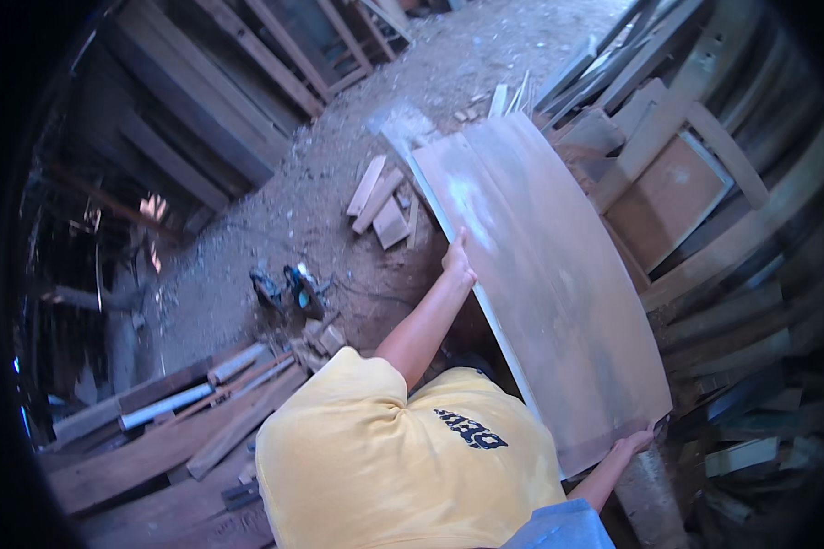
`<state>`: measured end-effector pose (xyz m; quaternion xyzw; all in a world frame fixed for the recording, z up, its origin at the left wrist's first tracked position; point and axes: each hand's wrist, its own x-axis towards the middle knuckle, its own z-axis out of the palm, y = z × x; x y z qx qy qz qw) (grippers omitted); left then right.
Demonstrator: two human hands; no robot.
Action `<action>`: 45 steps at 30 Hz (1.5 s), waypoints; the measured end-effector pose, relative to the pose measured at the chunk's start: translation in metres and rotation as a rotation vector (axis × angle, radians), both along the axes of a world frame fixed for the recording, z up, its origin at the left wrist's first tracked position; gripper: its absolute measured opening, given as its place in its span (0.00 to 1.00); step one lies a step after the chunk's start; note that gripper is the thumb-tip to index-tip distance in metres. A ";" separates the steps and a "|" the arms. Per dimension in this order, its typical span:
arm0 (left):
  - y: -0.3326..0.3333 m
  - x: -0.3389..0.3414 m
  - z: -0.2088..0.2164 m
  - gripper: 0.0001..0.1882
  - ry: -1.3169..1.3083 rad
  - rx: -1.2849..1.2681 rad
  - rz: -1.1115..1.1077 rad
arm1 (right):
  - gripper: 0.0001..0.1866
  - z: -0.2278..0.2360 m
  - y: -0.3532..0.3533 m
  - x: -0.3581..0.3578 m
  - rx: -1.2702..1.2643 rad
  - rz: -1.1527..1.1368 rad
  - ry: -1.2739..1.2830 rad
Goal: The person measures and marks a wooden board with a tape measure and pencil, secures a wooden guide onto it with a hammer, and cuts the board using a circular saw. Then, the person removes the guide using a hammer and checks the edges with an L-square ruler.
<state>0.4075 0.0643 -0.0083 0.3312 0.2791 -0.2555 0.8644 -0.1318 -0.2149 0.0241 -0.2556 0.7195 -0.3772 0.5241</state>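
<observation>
A large board [540, 274] is being held above a dusty dirt floor [339, 183], the left hand [458, 261] and right hand [634, 444] closed on its edges. Stacked timber [732, 229] is standing all around, with offcuts [380, 206] lying beside the board.

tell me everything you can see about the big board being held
The board is a large, thin rectangular sheet that looks like plywood, pale brown with dusty whitish smears. Its long edges look bowed, though the lens may cause that. It is held tilted above the dirt ground, one short end toward stacked planks. The left hand grips the middle of its long left edge, and the right hand holds its near corner. Its light edge shows how thin it is.
</observation>
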 end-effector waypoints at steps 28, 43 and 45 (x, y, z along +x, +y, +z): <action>0.069 -0.026 -0.110 0.44 -0.358 1.357 -0.054 | 0.18 0.050 -0.021 0.295 -0.372 0.766 0.050; 0.049 0.054 -0.077 0.38 -0.346 1.285 -0.213 | 0.18 -0.117 -0.045 0.700 -0.119 1.488 -0.024; 0.047 0.053 -0.078 0.38 -0.336 1.289 -0.208 | 0.17 -0.120 -0.042 0.696 -0.155 1.501 -0.007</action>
